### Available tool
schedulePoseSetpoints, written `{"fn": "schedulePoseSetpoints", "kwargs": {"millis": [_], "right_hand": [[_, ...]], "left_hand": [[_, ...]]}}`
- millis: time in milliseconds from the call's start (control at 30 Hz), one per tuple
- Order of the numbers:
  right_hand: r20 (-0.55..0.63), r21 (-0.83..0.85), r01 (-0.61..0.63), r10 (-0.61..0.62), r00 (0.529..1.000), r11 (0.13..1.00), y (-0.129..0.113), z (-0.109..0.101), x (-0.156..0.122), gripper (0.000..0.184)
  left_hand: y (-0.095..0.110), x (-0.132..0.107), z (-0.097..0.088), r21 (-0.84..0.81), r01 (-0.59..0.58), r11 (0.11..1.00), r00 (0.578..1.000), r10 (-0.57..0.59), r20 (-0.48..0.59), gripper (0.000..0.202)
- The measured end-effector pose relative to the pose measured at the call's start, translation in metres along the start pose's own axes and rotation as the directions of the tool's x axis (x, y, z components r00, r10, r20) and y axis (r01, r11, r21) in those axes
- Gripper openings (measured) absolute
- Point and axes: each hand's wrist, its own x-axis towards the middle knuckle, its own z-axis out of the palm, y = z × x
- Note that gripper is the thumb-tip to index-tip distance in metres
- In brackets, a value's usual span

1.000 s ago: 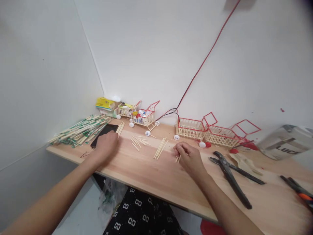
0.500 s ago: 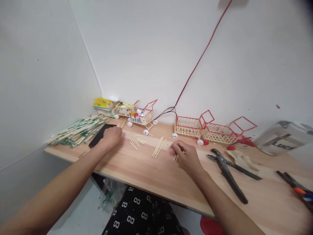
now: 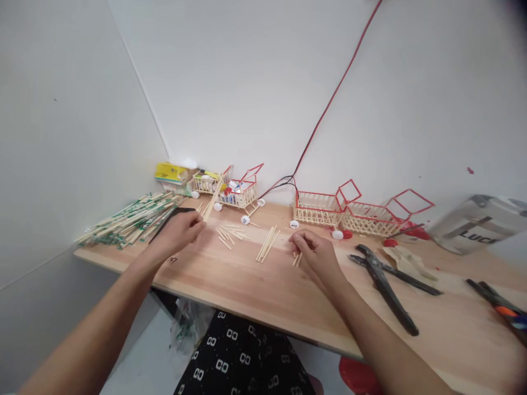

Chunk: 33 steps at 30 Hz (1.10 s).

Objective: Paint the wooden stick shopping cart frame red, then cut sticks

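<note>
My left hand [image 3: 183, 233] is closed around light wooden sticks [image 3: 213, 202] that point up and away from it, over the table's left part. Its fingertips are partly hidden. Fingers curled together, my right hand [image 3: 315, 253] hovers low over the table, and I cannot make out what is in them. Under its fingers lie a few short wooden sticks [image 3: 297, 259]. Between the hands are a neat row of short sticks [image 3: 267, 244] and a looser scatter of them [image 3: 231, 235]. A dark phone-like slab [image 3: 164, 220] lies partly behind my left hand.
Wrapped chopsticks [image 3: 132, 219] are heaped at the left. Along the wall stand small stick carts with red handles [image 3: 236, 195], others at right [image 3: 317, 211]. Pliers [image 3: 381, 285], more tools [image 3: 496, 304] and a clear container [image 3: 473, 225] are at right. A red-black cable [image 3: 341, 82] hangs down.
My left hand has drawn slightly back from the dark slab, and sticks now show standing up from its fingers. My right hand has barely moved; the sticks beneath it show more.
</note>
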Motion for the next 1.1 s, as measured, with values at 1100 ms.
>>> {"fn": "schedulePoseSetpoints", "kwargs": {"millis": [1100], "right_hand": [[0.079,-0.118,0.081,-0.072,0.994,0.99,-0.007,-0.021,0.006,0.031]], "left_hand": [[0.116,-0.003,0.135,-0.704,-0.107,0.702,0.925,0.331,0.19,0.02]]}}
